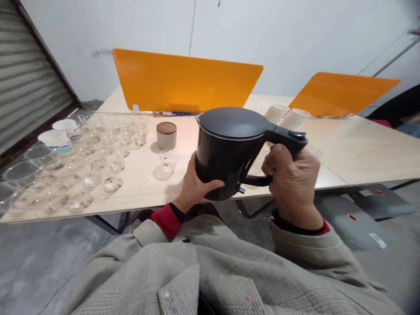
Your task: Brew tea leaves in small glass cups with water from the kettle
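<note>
Pale and wide, the surface (361, 151) stretches before me to two orange panels (187, 81). Both my hands grip the black kettle (223, 157), raised at the surface's near edge: my right hand (295, 183) wraps its handle, while my left hand (195, 186) clasps its side, low down. Its lid is closed and I see nothing running from the spout, so I judge that no pouring is under way. Just beyond my left hand stands a lone clear cup (169, 162) holding a few dark flecks; whether it has liquid, I cannot tell. Behind it sits a wood-lidded canister (166, 136). Farther left, many clear cups (112, 184) crowd together, flecks in them too; how many are finished is unclear to me. Stacked white cups (296, 119) beyond the kettle look unused.
</note>
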The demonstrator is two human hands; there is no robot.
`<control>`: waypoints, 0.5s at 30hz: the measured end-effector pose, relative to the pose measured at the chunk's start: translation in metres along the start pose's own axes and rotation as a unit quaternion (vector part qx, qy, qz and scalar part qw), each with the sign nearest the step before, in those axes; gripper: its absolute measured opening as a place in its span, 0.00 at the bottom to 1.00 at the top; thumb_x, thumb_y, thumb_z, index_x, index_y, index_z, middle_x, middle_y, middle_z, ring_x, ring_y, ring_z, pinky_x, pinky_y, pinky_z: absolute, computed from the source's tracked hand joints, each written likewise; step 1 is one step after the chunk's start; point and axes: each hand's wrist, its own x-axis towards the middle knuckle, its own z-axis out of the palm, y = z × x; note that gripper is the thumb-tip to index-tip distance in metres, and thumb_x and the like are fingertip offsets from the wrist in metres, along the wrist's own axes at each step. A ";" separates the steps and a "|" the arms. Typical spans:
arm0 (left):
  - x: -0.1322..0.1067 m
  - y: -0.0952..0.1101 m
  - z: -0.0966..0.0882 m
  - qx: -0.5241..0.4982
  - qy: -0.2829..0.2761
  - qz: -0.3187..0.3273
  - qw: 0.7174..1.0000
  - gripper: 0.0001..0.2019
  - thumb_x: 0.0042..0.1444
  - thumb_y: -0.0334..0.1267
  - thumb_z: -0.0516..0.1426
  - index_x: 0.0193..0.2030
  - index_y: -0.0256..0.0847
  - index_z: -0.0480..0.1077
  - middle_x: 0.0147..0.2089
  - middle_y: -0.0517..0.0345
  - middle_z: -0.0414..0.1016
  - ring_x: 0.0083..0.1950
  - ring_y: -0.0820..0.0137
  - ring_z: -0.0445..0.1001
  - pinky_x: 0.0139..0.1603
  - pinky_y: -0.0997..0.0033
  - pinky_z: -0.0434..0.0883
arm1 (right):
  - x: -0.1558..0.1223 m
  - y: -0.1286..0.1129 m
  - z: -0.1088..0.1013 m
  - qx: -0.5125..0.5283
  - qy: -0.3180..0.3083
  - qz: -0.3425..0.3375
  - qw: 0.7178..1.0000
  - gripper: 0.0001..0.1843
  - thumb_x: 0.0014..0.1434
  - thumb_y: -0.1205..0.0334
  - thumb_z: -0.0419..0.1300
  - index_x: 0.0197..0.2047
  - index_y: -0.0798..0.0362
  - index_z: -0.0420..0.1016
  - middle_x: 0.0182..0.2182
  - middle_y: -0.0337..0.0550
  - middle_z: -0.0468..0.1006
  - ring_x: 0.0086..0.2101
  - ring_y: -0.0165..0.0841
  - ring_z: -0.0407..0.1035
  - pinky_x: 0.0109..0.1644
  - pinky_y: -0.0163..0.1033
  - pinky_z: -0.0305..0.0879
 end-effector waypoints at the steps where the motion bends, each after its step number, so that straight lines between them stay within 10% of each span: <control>1: -0.003 0.002 0.004 -0.015 0.010 -0.007 1.000 0.63 0.42 0.56 0.78 0.80 0.46 0.51 0.78 0.39 0.64 0.79 0.41 0.62 0.78 0.37 0.63 | 0.001 -0.005 -0.001 -0.003 -0.005 0.000 1.000 0.21 0.54 0.51 0.74 0.23 0.48 0.68 0.16 0.29 0.61 0.17 0.24 0.54 0.19 0.35 0.49; 15: -0.033 0.033 0.028 -0.189 0.061 -0.092 0.976 0.59 0.39 0.58 0.78 0.74 0.45 0.56 0.70 0.42 0.71 0.72 0.46 0.69 0.74 0.39 0.65 | 0.013 -0.049 0.005 -0.145 -0.056 0.009 0.988 0.18 0.53 0.55 0.73 0.23 0.50 0.69 0.16 0.31 0.64 0.18 0.24 0.54 0.17 0.33 0.47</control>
